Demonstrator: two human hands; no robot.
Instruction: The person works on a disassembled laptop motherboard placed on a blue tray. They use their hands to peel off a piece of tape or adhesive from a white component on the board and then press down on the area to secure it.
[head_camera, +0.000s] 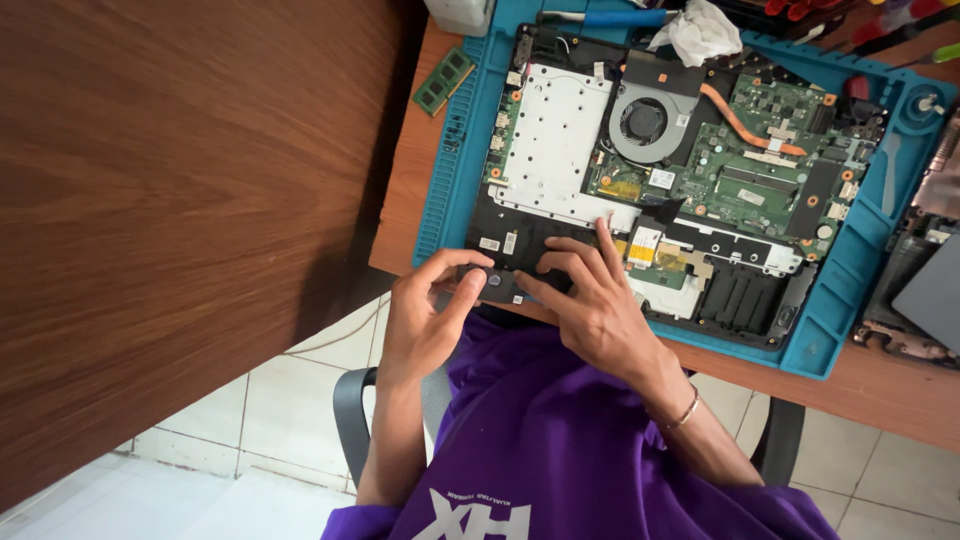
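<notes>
Both hands (430, 320) (590, 300) forward, fingers spread

A bright blue rubber repair mat (850, 300) with a ribbed edge is showing beneath a black opened laptop base (520, 235). A green circuit board (770, 160) dotted with small silver and black parts is sitting inside it, beside a grey round cooling fan (643, 122) and a copper-orange heat pipe (745, 128). A pale silver perforated metal plate (555, 140) is gleaming at one side. A green memory stick (444, 82) is lying on the reddish-brown wood-grain desk (890, 390). A crumpled white tissue (700, 32) is resting near a blue-handled tool (610, 17). A purple shirt (560, 440) with white lettering is filling the foreground, over white floor tiles (290, 400).
</notes>
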